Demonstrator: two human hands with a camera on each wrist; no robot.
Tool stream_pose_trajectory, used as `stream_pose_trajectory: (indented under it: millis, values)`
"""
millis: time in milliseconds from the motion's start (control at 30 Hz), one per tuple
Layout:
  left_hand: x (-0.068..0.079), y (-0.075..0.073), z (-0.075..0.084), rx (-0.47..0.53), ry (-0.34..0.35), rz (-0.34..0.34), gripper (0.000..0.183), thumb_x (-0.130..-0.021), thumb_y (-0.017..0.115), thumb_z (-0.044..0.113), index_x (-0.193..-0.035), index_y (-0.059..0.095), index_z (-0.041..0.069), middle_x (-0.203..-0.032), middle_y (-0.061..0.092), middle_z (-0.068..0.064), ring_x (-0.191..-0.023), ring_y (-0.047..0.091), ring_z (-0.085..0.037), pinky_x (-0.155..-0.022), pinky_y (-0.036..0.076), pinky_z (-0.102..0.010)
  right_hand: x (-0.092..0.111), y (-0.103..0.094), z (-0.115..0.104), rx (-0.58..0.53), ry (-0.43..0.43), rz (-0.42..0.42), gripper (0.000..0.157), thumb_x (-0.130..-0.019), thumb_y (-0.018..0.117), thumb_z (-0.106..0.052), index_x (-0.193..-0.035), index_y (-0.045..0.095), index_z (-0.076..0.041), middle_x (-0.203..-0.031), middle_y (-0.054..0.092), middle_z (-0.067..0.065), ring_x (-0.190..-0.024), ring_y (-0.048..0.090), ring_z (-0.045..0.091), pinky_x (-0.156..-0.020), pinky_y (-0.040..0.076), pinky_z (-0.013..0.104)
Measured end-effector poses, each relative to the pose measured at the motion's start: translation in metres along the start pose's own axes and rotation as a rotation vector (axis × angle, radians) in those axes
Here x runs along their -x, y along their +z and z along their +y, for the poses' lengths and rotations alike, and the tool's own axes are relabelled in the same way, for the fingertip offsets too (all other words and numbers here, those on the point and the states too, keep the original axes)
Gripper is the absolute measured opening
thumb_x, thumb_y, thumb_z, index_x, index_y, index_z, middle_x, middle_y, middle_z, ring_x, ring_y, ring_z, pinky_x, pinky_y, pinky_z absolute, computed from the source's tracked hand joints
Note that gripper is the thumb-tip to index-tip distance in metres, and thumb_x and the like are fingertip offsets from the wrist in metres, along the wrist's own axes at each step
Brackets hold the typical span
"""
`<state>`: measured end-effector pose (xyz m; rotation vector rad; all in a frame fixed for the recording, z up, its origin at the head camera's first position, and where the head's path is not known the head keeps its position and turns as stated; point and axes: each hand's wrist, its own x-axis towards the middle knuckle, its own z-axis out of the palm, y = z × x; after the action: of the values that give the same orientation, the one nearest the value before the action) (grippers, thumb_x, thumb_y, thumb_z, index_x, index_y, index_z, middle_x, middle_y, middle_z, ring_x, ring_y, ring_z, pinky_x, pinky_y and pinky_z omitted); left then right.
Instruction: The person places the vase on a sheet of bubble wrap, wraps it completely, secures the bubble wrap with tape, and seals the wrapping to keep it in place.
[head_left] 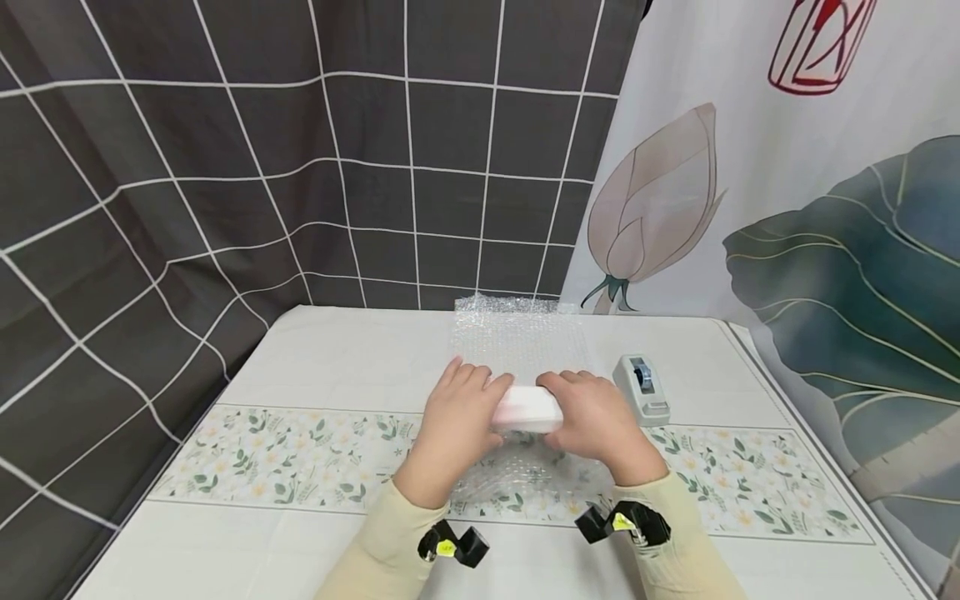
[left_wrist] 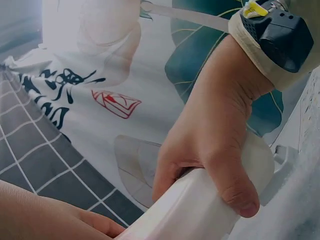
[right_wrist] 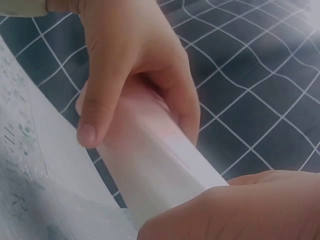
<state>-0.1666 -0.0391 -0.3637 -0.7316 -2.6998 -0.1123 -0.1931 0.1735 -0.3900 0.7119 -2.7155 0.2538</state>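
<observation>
Two hands hold one white container (head_left: pixel 528 408), a hand at each end. The left hand (head_left: pixel 455 421) grips its left end and the right hand (head_left: pixel 594 418) its right end, so both are clamped on the same thing. The container is in front of the person, over one sheet of bubble wrap (head_left: pixel 517 337) spread on one table (head_left: pixel 337 358); I cannot tell whether it touches the sheet. One tape dispenser (head_left: pixel 642 392) sits just beyond the right hand, and two black wrist cameras (head_left: pixel 453 545) show, one on each sleeve (head_left: pixel 382 542).

The head view alone shows the sheet reaching to the table's far edge. The left wrist view adds black lettering (left_wrist: pixel 62 82) on the white curtain (head_left: pixel 675 50) and the container's rounded right end. The right wrist view shows a pink tint at the left end, with the dark checked cloth (head_left: pixel 360 125) behind.

Both forearms reach forward and lean inward. Each thumb lies along one side of the container, with fingers bent round the other.
</observation>
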Motion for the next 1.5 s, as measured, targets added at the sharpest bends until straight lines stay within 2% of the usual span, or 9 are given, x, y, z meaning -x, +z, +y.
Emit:
stream_pose_trajectory:
  millis: [133,333,500,667,767,933,1167,1367,1500]
  values:
    - [-0.001,0.007,0.001,-0.004,0.0,0.01,0.075,-0.063,0.096,0.033,-0.13,0.065,0.018,-0.112,0.069,-0.004,-0.112,0.061,-0.025,-0.117,0.03,-0.047,0.001,0.001,0.0,0.014,-0.013,-0.018,0.065,-0.056,0.087,-0.026,-0.117,0.068,-0.014,-0.096,0.071,0.003,-0.08,0.065,0.026,-0.065,0.052,0.042]
    - [-0.005,0.012,-0.002,0.02,0.016,-0.012,0.071,-0.067,0.093,0.036,-0.129,0.066,0.017,-0.109,0.069,-0.004,-0.111,0.062,-0.025,-0.116,0.032,-0.047,0.003,-0.001,0.004,0.003,-0.016,-0.039,0.065,-0.055,0.088,-0.024,-0.116,0.069,-0.013,-0.095,0.072,0.004,-0.081,0.066,0.026,-0.066,0.052,0.043]
    - [-0.007,0.018,-0.003,0.044,0.024,-0.037,0.068,-0.067,0.092,0.037,-0.127,0.067,0.018,-0.101,0.067,-0.003,-0.099,0.062,-0.023,-0.102,0.045,-0.041,0.003,-0.002,0.007,-0.008,-0.027,-0.06,0.062,-0.055,0.088,-0.024,-0.112,0.07,-0.012,-0.094,0.072,0.004,-0.08,0.066,0.027,-0.065,0.052,0.044]
    - [-0.009,0.027,-0.001,0.079,0.012,-0.112,0.068,-0.068,0.091,0.04,-0.128,0.066,0.019,-0.099,0.065,-0.002,-0.093,0.059,-0.021,-0.089,0.048,-0.038,0.004,-0.002,0.009,-0.01,-0.01,-0.124,0.061,-0.054,0.088,-0.023,-0.112,0.071,-0.013,-0.091,0.072,0.002,-0.078,0.066,0.026,-0.063,0.051,0.043]
    - [-0.01,0.032,0.0,0.104,-0.012,-0.175,0.069,-0.069,0.089,0.041,-0.13,0.065,0.019,-0.101,0.065,-0.003,-0.093,0.058,-0.021,-0.088,0.048,-0.039,0.004,-0.001,0.009,-0.028,0.015,-0.186,0.059,-0.052,0.087,-0.02,-0.109,0.071,-0.014,-0.089,0.07,-0.001,-0.076,0.064,0.024,-0.062,0.05,0.042]
    - [-0.01,0.041,0.002,0.138,-0.04,-0.255,0.068,-0.07,0.089,0.041,-0.13,0.065,0.019,-0.105,0.066,-0.003,-0.096,0.059,-0.021,-0.089,0.049,-0.039,0.004,0.001,0.008,-0.045,0.053,-0.275,0.051,-0.057,0.089,-0.022,-0.104,0.071,-0.018,-0.087,0.069,-0.003,-0.075,0.063,0.022,-0.063,0.049,0.042]
    - [-0.009,0.047,0.003,0.178,-0.059,-0.332,0.064,-0.069,0.089,0.04,-0.124,0.067,0.02,-0.103,0.066,-0.001,-0.095,0.059,-0.021,-0.086,0.049,-0.039,0.004,0.007,0.006,-0.062,0.109,-0.41,0.056,-0.051,0.086,-0.016,-0.105,0.07,-0.019,-0.086,0.067,-0.005,-0.073,0.058,0.018,-0.065,0.048,0.043]
    - [-0.01,0.051,0.003,0.187,-0.061,-0.366,0.061,-0.067,0.09,0.041,-0.119,0.068,0.018,-0.097,0.065,-0.001,-0.089,0.058,-0.02,-0.082,0.049,-0.039,0.003,0.013,0.005,-0.068,0.12,-0.437,0.058,-0.05,0.086,-0.015,-0.105,0.069,-0.019,-0.086,0.066,-0.005,-0.073,0.056,0.017,-0.066,0.047,0.044]
    - [-0.011,0.057,0.003,0.18,-0.066,-0.382,0.06,-0.066,0.089,0.041,-0.118,0.068,0.018,-0.096,0.065,0.0,-0.088,0.056,-0.019,-0.083,0.048,-0.039,0.003,0.019,0.006,-0.113,0.143,-0.463,0.06,-0.051,0.086,-0.013,-0.108,0.068,-0.017,-0.087,0.065,-0.005,-0.073,0.055,0.017,-0.067,0.047,0.043]
